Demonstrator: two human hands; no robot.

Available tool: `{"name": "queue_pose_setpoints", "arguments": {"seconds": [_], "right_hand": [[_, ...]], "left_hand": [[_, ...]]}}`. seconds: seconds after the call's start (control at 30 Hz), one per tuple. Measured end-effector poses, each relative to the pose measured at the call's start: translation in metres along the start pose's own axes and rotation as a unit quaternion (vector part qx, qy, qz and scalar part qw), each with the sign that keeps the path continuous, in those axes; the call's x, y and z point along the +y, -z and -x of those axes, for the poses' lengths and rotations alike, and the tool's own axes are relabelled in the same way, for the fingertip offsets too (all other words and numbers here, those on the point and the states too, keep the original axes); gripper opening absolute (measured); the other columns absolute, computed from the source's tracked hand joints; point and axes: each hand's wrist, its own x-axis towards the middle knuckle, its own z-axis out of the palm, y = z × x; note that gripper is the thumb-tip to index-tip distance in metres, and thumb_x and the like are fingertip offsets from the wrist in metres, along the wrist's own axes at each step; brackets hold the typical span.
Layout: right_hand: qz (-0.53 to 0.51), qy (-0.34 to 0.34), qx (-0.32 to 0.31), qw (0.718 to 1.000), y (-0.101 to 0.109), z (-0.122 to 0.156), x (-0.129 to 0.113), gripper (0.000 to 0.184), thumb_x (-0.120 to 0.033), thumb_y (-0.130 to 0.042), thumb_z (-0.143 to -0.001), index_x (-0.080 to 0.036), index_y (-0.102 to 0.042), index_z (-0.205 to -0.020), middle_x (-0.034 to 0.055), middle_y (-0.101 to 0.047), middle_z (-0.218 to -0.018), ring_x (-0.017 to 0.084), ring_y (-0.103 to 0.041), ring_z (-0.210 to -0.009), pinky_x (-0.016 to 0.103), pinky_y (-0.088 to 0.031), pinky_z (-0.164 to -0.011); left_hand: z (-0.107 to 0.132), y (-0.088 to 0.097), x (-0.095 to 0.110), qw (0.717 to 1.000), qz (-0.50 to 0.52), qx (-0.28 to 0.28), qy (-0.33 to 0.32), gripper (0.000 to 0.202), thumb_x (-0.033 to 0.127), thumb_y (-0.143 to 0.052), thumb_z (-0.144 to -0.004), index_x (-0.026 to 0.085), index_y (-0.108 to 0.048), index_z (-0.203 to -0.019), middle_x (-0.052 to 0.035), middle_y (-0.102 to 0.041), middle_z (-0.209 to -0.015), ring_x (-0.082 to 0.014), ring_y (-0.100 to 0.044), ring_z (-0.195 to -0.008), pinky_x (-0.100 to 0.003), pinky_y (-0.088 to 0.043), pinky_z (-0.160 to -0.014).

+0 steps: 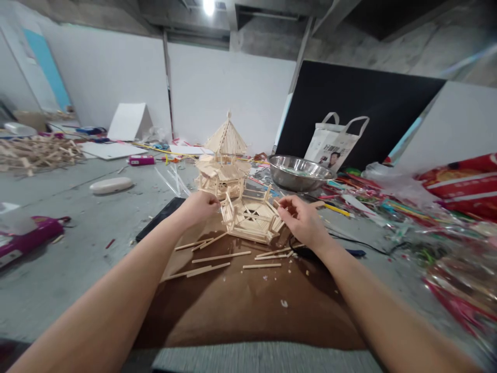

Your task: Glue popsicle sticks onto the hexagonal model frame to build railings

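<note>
A low, many-sided model of pale wooden sticks stands on a brown sheet, with railing-like frames rising at its sides. Just off its left side is my left hand, fingers curled together; whatever they hold is hidden. My right hand is closed at the model's right side, thumb and fingers pinching its edge sticks. Several loose wooden sticks lie in front of the model. Behind it rises a taller stick pavilion with a pointed roof.
A steel bowl and a white bag stand at back right. Plastic wrappings clutter the right side. At left lie a purple glue gun, a white oval case and a dark flat slab. A black cable runs rightward.
</note>
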Motion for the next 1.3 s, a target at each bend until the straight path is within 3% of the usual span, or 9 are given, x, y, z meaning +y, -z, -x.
{"name": "queue_pose_setpoints", "arguments": {"seconds": [0.17, 0.27, 0.37, 0.57, 0.7, 1.0, 1.2, 1.3], "right_hand": [[-0.014, -0.032, -0.027, 0.999, -0.002, 0.012, 0.001, 0.02, -0.029, -0.046, -0.074, -0.016, -0.054, -0.086, 0.0017, -0.058, -0.071, 0.01, -0.049, -0.051, 0.023, -0.041, -0.052], [-0.041, -0.059, -0.043, 0.997, -0.01, 0.019, 0.006, 0.026, -0.031, -0.045, -0.074, -0.016, -0.055, -0.093, 0.002, -0.059, -0.071, 0.011, -0.05, -0.051, 0.024, -0.042, -0.053], [-0.056, -0.07, -0.047, 0.995, -0.019, 0.024, 0.01, 0.03, -0.032, -0.045, -0.074, -0.015, -0.056, -0.097, 0.003, -0.061, -0.074, 0.012, -0.053, -0.056, 0.026, -0.044, -0.057], [-0.061, -0.073, -0.029, 0.995, -0.023, 0.026, 0.01, 0.029, -0.029, -0.047, -0.074, -0.013, -0.058, -0.094, 0.0072, -0.063, -0.085, 0.016, -0.057, -0.07, 0.029, -0.045, -0.066], [-0.064, -0.076, -0.016, 0.995, -0.02, 0.028, 0.016, 0.028, -0.029, -0.047, -0.074, -0.013, -0.058, -0.094, 0.0087, -0.063, -0.088, 0.017, -0.058, -0.075, 0.031, -0.045, -0.069], [-0.141, -0.133, 0.003, 0.981, -0.012, 0.029, 0.023, 0.03, -0.029, -0.045, -0.071, -0.013, -0.056, -0.095, 0.0033, -0.062, -0.069, 0.011, -0.052, -0.048, 0.023, -0.042, -0.046], [-0.147, -0.146, 0.059, 0.977, -0.005, 0.028, 0.021, 0.022, -0.032, -0.047, -0.071, -0.015, -0.056, -0.081, 0.0022, -0.06, -0.065, 0.009, -0.048, -0.044, 0.022, -0.038, -0.044], [-0.203, -0.174, 0.086, 0.96, -0.003, 0.026, 0.021, 0.018, -0.031, -0.05, -0.069, -0.016, -0.057, -0.075, 0.0001, -0.057, -0.062, 0.008, -0.046, -0.042, 0.021, -0.037, -0.042]], "left_hand": [[0.007, -0.006, 0.001, 0.989, 0.095, -0.11, 0.038, 0.029, 0.029, -0.046, -0.064, 0.013, -0.063, -0.081, 0.0038, -0.045, -0.043, -0.0075, -0.038, -0.035, -0.019, -0.03, -0.038], [0.009, -0.014, 0.001, 0.98, 0.147, -0.133, 0.032, 0.035, 0.032, -0.046, -0.065, 0.012, -0.062, -0.089, 0.0045, -0.044, -0.044, -0.0065, -0.036, -0.034, -0.018, -0.028, -0.035], [0.009, -0.02, 0.003, 0.977, 0.163, -0.132, 0.02, 0.037, 0.036, -0.049, -0.066, 0.011, -0.062, -0.089, 0.005, -0.043, -0.041, -0.0059, -0.035, -0.034, -0.018, -0.027, -0.036], [0.008, -0.026, 0.004, 0.989, 0.116, -0.091, -0.012, 0.033, 0.042, -0.05, -0.065, 0.013, -0.066, -0.064, 0.0055, -0.037, -0.038, -0.0049, -0.028, -0.038, -0.017, -0.023, -0.04], [0.008, -0.032, 0.005, 0.993, 0.088, -0.066, -0.039, 0.034, 0.041, -0.048, -0.066, 0.014, -0.069, -0.069, 0.0052, -0.04, -0.042, -0.0059, -0.026, -0.043, -0.018, -0.022, -0.042], [0.015, -0.04, 0.02, 0.991, 0.115, -0.058, -0.048, 0.033, 0.035, -0.046, -0.068, 0.014, -0.069, -0.079, 0.0039, -0.049, -0.049, -0.0086, -0.035, -0.05, -0.017, -0.028, -0.045], [0.016, -0.036, 0.021, 0.989, 0.112, -0.069, -0.06, 0.031, 0.033, -0.044, -0.069, 0.014, -0.069, -0.072, 0.0039, -0.046, -0.047, -0.0081, -0.036, -0.048, -0.016, -0.026, -0.044], [0.015, -0.035, 0.022, 0.991, 0.099, -0.066, -0.058, 0.032, 0.032, -0.044, -0.069, 0.013, -0.069, -0.075, 0.0027, -0.051, -0.05, -0.0086, -0.039, -0.049, -0.017, -0.028, -0.045]]}}
